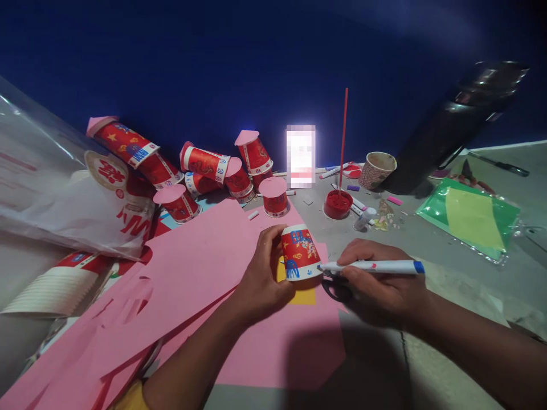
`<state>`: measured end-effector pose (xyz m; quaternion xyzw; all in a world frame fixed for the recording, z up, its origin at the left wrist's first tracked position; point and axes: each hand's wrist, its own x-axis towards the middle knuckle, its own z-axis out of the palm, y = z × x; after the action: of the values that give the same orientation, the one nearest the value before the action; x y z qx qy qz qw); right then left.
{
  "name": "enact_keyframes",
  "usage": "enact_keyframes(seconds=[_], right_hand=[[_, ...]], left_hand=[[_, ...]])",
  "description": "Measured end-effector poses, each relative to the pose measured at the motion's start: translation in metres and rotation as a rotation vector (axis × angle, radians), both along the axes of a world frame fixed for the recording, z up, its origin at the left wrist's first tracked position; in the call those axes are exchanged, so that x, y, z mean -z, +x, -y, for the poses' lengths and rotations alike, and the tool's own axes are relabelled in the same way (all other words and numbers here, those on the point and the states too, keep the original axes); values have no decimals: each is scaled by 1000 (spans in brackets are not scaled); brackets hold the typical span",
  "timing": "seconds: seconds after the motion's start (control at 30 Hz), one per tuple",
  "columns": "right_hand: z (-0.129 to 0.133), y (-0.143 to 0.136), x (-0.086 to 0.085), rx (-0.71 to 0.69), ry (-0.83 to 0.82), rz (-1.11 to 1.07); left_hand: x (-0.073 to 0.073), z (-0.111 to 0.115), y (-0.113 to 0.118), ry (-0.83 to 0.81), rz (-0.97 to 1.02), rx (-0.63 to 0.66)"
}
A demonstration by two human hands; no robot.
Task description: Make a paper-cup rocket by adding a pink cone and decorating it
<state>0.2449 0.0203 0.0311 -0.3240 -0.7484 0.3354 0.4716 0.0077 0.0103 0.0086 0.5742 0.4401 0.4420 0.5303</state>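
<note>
My left hand is closed around a red paper cup with blue and gold print, its wide white rim facing down. In my right hand is a white marker with a blue end, held level. The marker's tip meets or nearly meets the cup's white band, where small blue strokes show. Black scissor handles lie partly hidden under my right hand. Beneath the cup are a yellow paper piece and pink paper sheets.
Several red cups with pink paper tops stand or lean at the back left. A plastic bag and stacked paper cups are at left. Behind my right hand are a red pot, a paper cup, a black bottle and a green packet.
</note>
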Motion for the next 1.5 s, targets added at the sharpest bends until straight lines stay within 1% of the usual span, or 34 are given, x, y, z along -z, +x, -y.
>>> enact_keyframes(seconds=[0.1, 0.17, 0.33, 0.4, 0.53, 0.6, 0.67, 0.77, 0.93, 1.0, 1.1, 1.23, 1.3, 1.43, 1.5], right_hand=[[-3, 1, -2, 32, 63, -6], [-4, 0, -3, 25, 90, -6], [-4, -1, -6, 3, 102, -4], [-4, -2, -6, 2, 107, -4], [-4, -2, -7, -13, 109, -1], [-4, -2, -7, -30, 89, 4], [-4, -1, -8, -41, 73, 6], [-3, -2, -8, -32, 74, -2], [-4, -1, -6, -53, 71, -17], [-5, 0, -6, -34, 74, -17], [-6, 0, -7, 0, 89, -14], [-5, 1, -5, -32, 23, -16], [-4, 2, -2, -2, 15, -34], [-7, 5, 4, 106, -2, -64], [-10, 5, 7, 99, -30, -28]], left_hand=[[-4, 1, 2, -63, 66, 15], [-6, 1, 3, -100, 81, 17], [-10, 1, 3, -167, 48, 27], [-9, 1, 3, -171, 33, 34], [-6, 1, 4, -139, 47, -2], [-7, 1, 4, -143, 55, -5], [-9, 1, 4, -173, 48, 20], [-11, 1, 4, -181, 52, 26], [-7, -1, 4, -150, 59, 5], [-7, -1, 4, -157, 46, 5], [-11, 0, 5, -159, 53, 5], [-17, 1, 6, -189, 31, 10], [-18, 1, 7, -198, 38, 2], [-15, 1, 8, -181, 129, -14], [-14, 1, 8, -178, 224, 4]])
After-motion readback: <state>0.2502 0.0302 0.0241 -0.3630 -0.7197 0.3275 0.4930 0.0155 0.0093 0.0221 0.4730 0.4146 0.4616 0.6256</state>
